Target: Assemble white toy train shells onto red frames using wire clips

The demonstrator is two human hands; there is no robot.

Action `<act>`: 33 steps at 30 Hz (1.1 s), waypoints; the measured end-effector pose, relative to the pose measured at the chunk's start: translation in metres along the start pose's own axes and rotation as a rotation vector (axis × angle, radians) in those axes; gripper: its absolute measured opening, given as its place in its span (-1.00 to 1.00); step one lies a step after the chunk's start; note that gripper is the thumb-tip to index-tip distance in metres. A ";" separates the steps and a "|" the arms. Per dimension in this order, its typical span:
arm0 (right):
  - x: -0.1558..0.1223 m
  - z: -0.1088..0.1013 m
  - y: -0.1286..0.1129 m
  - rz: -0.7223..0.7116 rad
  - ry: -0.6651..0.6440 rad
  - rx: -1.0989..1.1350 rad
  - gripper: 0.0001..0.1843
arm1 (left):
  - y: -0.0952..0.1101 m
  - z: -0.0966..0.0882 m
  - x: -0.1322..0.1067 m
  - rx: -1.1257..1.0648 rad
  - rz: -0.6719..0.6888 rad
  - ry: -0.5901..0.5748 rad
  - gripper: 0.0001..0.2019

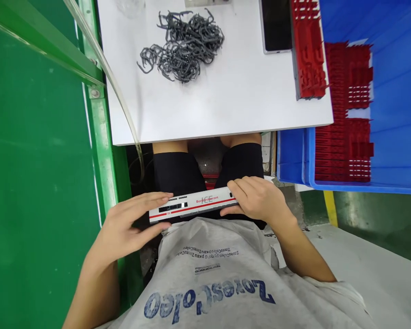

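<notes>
A white model train car [205,201] with a red stripe and "ICE Bordrestaurant" lettering lies sideways above my lap. My left hand [133,219] grips its left end, thumb below and fingers along the upper edge. Around the right end, my right hand [256,198] is closed, with the fingers over the top and the thumb underneath. Dark windows show near the left end of the car. Its underside and far right tip are hidden.
A white table [226,109] bears a heap of dark grey bent pieces [188,45], a phone [276,25] and red plastic parts [310,55]. Right of it, a blue bin [397,114] holds stacked red parts [342,151]. A clear hose [113,82] hangs along the green frame [99,114] at left.
</notes>
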State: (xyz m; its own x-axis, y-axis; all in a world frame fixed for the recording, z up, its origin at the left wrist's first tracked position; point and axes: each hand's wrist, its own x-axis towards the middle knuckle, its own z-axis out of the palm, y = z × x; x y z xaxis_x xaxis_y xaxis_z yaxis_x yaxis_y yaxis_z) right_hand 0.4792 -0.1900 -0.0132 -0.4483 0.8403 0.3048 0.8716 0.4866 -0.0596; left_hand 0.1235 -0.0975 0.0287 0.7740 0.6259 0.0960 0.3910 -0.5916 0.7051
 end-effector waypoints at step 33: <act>0.141 -0.013 0.102 0.309 0.242 0.673 -0.60 | -0.009 0.080 0.062 -1.252 -0.670 -0.247 -0.53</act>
State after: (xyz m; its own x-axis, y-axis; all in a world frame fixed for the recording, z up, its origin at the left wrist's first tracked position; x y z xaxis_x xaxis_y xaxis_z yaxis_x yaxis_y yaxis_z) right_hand 0.5077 -0.0252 0.0358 -0.0816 0.9235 0.3749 0.6072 0.3443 -0.7161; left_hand 0.2077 -0.0936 -0.0280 0.7391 0.4229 -0.5243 0.1232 0.6803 0.7225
